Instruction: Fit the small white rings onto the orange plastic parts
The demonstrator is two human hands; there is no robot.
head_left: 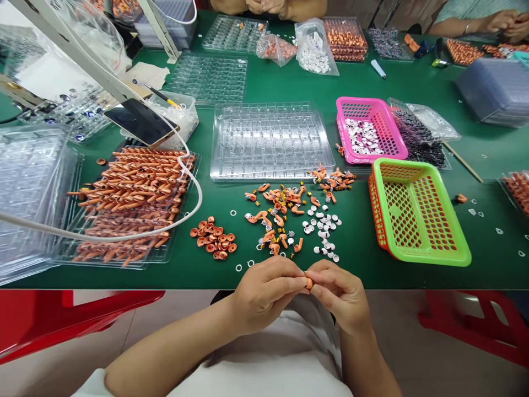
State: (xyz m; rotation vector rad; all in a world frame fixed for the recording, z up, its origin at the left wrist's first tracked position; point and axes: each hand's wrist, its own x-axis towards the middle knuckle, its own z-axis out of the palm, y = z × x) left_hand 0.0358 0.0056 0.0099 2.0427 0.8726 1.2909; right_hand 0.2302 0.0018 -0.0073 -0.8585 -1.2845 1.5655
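Note:
At the table's front edge my left hand and my right hand meet, their fingertips pinched on one small orange part. Fingers cover most of that part. Just beyond them lies a loose heap of orange curved pieces with yellow and silvery bits. White round discs are scattered to the right of the heap. Orange cup-shaped pieces form a small pile on the left. A few thin white rings lie near my left hand.
A clear tray lies behind the heap. Stacked trays of orange parts stand left, under a white cable. On the right are a pink basket of white pieces and a green basket. Other people's hands show across the table.

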